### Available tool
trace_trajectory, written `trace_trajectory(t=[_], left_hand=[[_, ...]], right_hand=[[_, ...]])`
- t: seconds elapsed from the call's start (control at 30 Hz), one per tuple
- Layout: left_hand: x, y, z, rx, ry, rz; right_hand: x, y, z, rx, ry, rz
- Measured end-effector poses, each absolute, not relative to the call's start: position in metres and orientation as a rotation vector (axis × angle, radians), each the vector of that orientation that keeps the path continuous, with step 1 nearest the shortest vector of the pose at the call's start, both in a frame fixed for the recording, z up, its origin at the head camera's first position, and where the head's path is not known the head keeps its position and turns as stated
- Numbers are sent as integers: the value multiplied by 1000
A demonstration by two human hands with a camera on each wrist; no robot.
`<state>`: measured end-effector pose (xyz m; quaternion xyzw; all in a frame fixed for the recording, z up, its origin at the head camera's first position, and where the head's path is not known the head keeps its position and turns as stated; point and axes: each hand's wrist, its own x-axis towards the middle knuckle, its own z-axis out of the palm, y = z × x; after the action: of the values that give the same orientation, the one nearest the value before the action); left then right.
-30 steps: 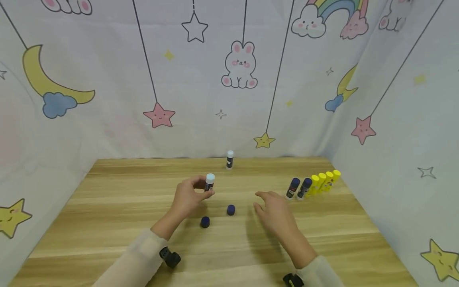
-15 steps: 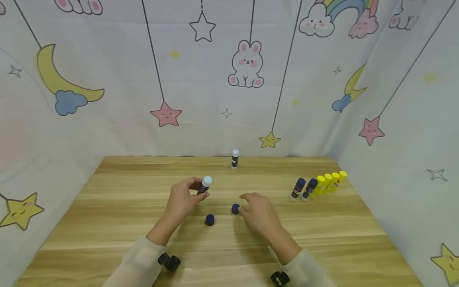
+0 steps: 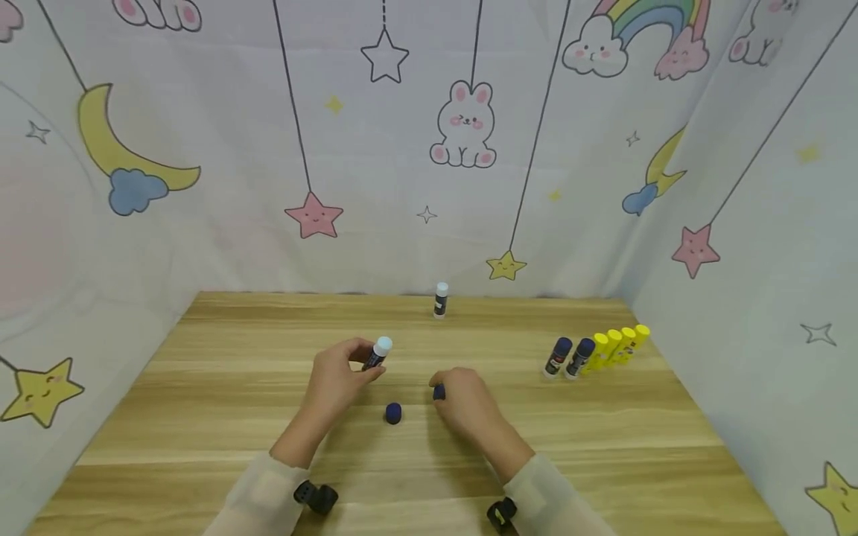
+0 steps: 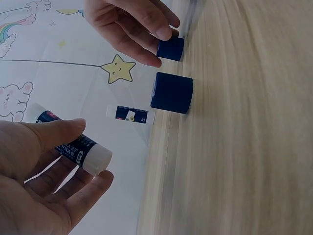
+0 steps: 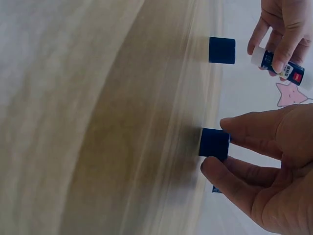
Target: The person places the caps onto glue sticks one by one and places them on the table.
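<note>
My left hand (image 3: 335,376) holds an uncapped glue stick (image 3: 378,353) tilted above the table, its dark blue label and white ends showing. In the left wrist view the thumb lies along the glue stick (image 4: 78,149), with the fingers curled behind it. My right hand (image 3: 469,402) is low over the table and pinches a dark blue cap (image 5: 214,143) between thumb and fingers. A second dark blue cap (image 3: 393,413) stands on the table between the hands. Toward the back stands another uncapped glue stick (image 3: 440,301), upright.
At the right, two glue sticks with dark blue caps (image 3: 558,357) stand beside a row of several yellow tubes (image 3: 613,348). A printed cloth (image 3: 375,246) hangs behind and at both sides of the wooden table (image 3: 221,394).
My right hand has moved left to one blue cap, and its fingers have closed round it. The glue stick in my left hand has tilted and come slightly lower. The view has shifted a little.
</note>
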<state>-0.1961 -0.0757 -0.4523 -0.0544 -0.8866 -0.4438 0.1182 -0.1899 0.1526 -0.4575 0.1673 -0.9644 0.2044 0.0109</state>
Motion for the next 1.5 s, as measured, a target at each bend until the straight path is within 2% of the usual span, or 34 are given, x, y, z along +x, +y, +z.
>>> trace_trajectory(t=[0.33,0.9,1.17,1.5], left_hand=[[-195,-72,-453,-144,-2572,-1288],[-194,-70,-447,-208,-2551,-1032],[-192,-68,-450,-304,-2517,-782],[-195,-64,-448,-435,-2393,-685]], right_hand=[[-192,151,-455,478,-2979,806],[-192,149,-425,231,-2627,1491],[-193,148,-432,118,-2452,1828],[-197,147,-443,78,-2364,1912]])
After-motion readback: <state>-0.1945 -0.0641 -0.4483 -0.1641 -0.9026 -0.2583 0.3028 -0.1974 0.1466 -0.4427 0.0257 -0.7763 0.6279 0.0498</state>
